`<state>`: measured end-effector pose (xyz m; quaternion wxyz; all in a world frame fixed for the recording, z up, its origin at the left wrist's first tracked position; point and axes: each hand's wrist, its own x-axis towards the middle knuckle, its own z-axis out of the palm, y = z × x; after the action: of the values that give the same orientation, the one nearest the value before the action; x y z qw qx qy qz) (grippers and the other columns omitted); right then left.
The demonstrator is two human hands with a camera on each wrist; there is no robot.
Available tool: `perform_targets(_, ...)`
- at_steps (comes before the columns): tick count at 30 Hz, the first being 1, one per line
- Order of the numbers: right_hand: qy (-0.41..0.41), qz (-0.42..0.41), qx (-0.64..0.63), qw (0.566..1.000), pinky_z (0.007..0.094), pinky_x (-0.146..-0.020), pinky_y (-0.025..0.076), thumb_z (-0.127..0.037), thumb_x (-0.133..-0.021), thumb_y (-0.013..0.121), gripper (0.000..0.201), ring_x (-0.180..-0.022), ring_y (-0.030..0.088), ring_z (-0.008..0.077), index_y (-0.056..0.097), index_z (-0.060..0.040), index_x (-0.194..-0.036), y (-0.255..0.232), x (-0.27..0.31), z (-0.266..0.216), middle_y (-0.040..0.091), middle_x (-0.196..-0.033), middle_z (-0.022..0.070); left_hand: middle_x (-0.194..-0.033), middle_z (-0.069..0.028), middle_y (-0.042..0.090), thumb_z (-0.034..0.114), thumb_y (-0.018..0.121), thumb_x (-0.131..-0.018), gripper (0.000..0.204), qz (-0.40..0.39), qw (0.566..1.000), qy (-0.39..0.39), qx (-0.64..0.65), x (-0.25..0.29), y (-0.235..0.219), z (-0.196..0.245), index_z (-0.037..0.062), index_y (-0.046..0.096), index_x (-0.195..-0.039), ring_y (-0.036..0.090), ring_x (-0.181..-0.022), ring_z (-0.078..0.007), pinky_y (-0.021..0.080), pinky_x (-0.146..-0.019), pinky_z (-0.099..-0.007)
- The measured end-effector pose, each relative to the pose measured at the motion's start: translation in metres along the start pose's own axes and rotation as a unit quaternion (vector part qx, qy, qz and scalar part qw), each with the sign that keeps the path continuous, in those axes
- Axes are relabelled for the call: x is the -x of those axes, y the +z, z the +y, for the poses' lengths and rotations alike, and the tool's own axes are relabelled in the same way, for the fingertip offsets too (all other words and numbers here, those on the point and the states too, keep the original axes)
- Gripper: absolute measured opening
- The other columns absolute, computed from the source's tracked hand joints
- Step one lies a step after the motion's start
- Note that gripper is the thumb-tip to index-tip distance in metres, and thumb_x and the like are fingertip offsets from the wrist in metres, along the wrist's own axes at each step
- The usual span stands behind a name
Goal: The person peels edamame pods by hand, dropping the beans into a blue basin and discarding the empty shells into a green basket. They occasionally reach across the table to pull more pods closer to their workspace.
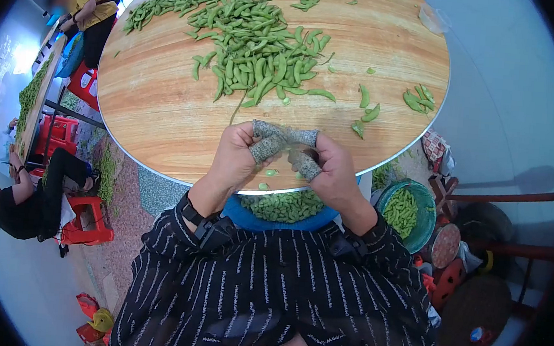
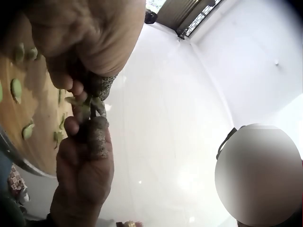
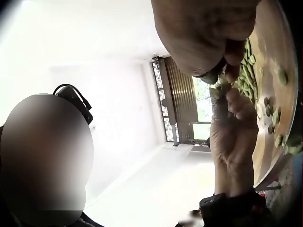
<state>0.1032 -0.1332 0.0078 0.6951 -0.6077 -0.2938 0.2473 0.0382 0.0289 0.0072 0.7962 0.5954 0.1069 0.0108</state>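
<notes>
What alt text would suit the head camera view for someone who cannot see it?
Two hands, left hand and right hand, wearing grey fabric fingertip covers, pinch a green bean pod over the edge of a round wooden table heaped with green pods.

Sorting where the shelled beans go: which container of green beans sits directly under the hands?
The blue basin at the table edge, below both hands; the green bucket stands off to the right.
</notes>
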Motion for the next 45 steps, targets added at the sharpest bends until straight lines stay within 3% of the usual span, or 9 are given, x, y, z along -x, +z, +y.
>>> perform_targets(8,-0.061,0.004,0.151,0.987,0.0232,-0.063,0.043,0.001,-0.077,0.053,0.017,-0.071,0.052,0.0099,0.054,0.0038,-0.093,0.001,-0.001,-0.002,0.056,-0.077,0.0036,-0.085,-0.0042,0.059,-0.002,0.06,-0.073,0.02,-0.002,0.999,0.007,-0.033,0.008,0.008,0.006,0.0,0.054,-0.092,0.055,-0.07,-0.007,0.046,-0.061,-0.0192)
perform_targets(17,0.213,-0.069,-0.324,0.919,0.0156,-0.046,0.031,-0.001,-0.079,0.051,0.009,-0.053,0.04,0.001,0.057,-0.0033,-0.086,-0.006,-0.003,0.012,0.051,-0.066,-0.0023,-0.074,-0.0042,0.059,0.001,0.062,-0.072,0.017,-0.026,0.999,-0.003,-0.023,0.001,0.0,-0.003,0.001,0.054,-0.087,0.055,-0.062,-0.0085,0.044,-0.053,-0.0184)
perform_targets(20,0.027,0.015,-0.035,0.999,0.019,-0.052,0.037,0.001,-0.078,0.052,0.01,-0.059,0.044,0.0049,0.056,0.0008,-0.086,0.006,-0.002,0.006,0.053,-0.069,-0.0017,-0.081,-0.0029,0.059,0.0,0.058,-0.075,0.015,-0.032,0.997,-0.012,-0.07,0.004,-0.004,0.008,0.0006,0.055,-0.091,0.054,-0.069,-0.0076,0.044,-0.06,-0.0197)
perform_targets(27,-0.005,0.03,0.076,0.997,0.0194,-0.058,0.04,0.004,-0.075,0.052,0.012,-0.065,0.047,0.0059,0.057,0.0017,-0.087,0.008,-0.013,0.011,0.055,-0.074,-0.001,-0.076,-0.0003,0.057,0.001,0.06,-0.075,0.016,0.023,0.999,-0.016,-0.019,-0.002,0.0,0.006,0.002,0.055,-0.09,0.052,-0.066,-0.0057,0.04,-0.055,-0.0172)
perform_targets(30,0.083,0.018,-0.073,0.994,0.0205,-0.058,0.04,0.004,-0.074,0.053,0.017,-0.065,0.049,0.0066,0.057,0.0018,-0.09,-0.003,-0.018,0.011,0.056,-0.075,0.0006,-0.077,0.0011,0.057,0.001,0.061,-0.074,0.016,0.001,0.999,-0.015,-0.045,-0.005,-0.003,0.002,0.0041,0.055,-0.089,0.051,-0.066,-0.0039,0.039,-0.054,-0.0163)
perform_targets(33,-0.042,0.115,0.082,0.989,0.024,-0.061,0.042,0.003,-0.071,0.053,0.022,-0.068,0.052,0.0109,0.057,0.0011,-0.092,-0.031,-0.021,0.016,0.058,-0.076,0.0039,-0.074,-0.0019,0.056,0.002,0.062,-0.072,0.018,0.0,0.992,-0.002,-0.124,-0.012,-0.005,0.005,0.0027,0.055,-0.089,0.052,-0.064,-0.0076,0.039,-0.054,-0.0185)
perform_targets(35,-0.06,0.14,0.303,0.941,0.0293,-0.067,0.044,0.005,-0.067,0.051,0.023,-0.074,0.055,0.0223,0.055,0.0015,-0.09,-0.067,-0.021,0.009,0.058,-0.082,0.0103,-0.071,-0.009,0.054,0.003,0.061,-0.069,0.02,-0.053,0.876,0.132,-0.46,-0.023,-0.01,0.02,0.001,0.056,-0.088,0.054,-0.063,-0.0196,0.042,-0.055,-0.0258)
perform_targets(39,-0.116,0.203,0.533,0.813,0.0381,-0.073,0.042,0.005,-0.061,0.048,0.025,-0.084,0.05,0.038,0.052,0.0018,-0.086,-0.098,-0.015,-0.018,0.052,-0.092,0.0192,-0.072,-0.016,0.052,0.006,0.059,-0.067,0.015,0.016,0.814,0.24,-0.529,-0.056,0.0,0.021,0.0,0.057,-0.081,0.053,-0.066,-0.0325,0.043,-0.059,-0.0355)
perform_targets(45,-0.106,0.167,0.458,0.867,0.0338,-0.068,0.043,0.005,-0.065,0.05,0.021,-0.077,0.052,0.0347,0.052,0.0029,-0.086,-0.084,-0.011,-0.005,0.054,-0.086,0.0177,-0.075,-0.0165,0.053,0.012,0.057,-0.069,0.012,-0.007,0.709,0.207,-0.674,-0.066,-0.002,0.018,0.0021,0.055,-0.074,0.053,-0.07,-0.0346,0.042,-0.061,-0.0418)
